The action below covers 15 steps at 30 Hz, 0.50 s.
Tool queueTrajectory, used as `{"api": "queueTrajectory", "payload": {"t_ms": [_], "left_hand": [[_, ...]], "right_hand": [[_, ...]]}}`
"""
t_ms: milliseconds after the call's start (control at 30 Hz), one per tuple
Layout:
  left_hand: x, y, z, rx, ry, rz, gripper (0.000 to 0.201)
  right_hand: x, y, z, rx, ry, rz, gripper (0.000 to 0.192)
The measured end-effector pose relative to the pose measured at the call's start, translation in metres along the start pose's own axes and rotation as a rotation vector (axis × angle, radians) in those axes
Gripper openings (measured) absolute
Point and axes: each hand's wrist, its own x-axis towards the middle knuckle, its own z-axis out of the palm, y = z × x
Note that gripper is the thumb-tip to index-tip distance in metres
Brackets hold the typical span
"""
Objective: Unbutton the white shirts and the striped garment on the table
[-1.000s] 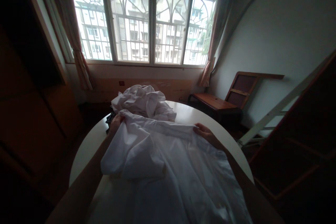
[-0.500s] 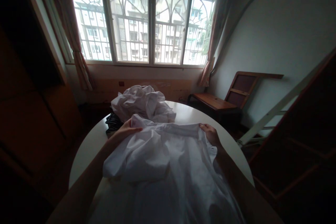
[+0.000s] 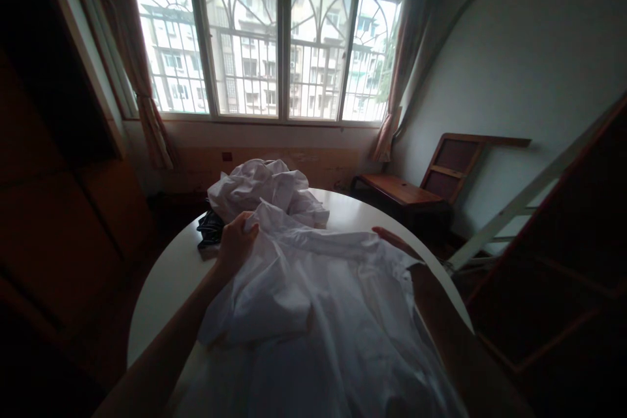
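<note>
holding the white garment [image 3: 343,287] by its far-left corner in the left grip [image 3: 236,243], closed narrow on the fabric. resting the right grip [image 3: 396,239] by the garment's far-right edge, partly covered by fabric; cannot tell from here whether wide, narrow or holding. draping the garment in loose folds over the middle of the table [image 3: 362,206] and down toward the near edge, too dark there to follow. showing a rumpled white pile [image 3: 262,186] just beyond, at the far edge, with dark cloth [image 3: 210,228] beside it toward the far-left edge.
</note>
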Motion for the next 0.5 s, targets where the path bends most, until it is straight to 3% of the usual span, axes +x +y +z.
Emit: {"api": "queueTrajectory", "payload": {"t_ms": [167,267,367,500], "left_hand": [[-0.007,0.010,0.006,-0.326,-0.169,-0.051,0.034],[-0.019,0.024,0.014,-0.441,-0.298,-0.036,0.034],[-0.039,0.042,0.023,-0.525,-0.504,0.077,0.032],[-0.067,0.063,0.026,-0.582,-0.856,0.310,0.040]], "right_hand": [[0.007,0.000,0.020,0.098,-0.185,0.095,0.039],[0.006,0.005,0.037,0.303,-0.383,0.206,0.048],[0.001,0.009,0.056,0.492,-0.541,0.362,0.046],[-0.005,0.013,0.078,0.348,-0.506,0.470,0.048]]}}
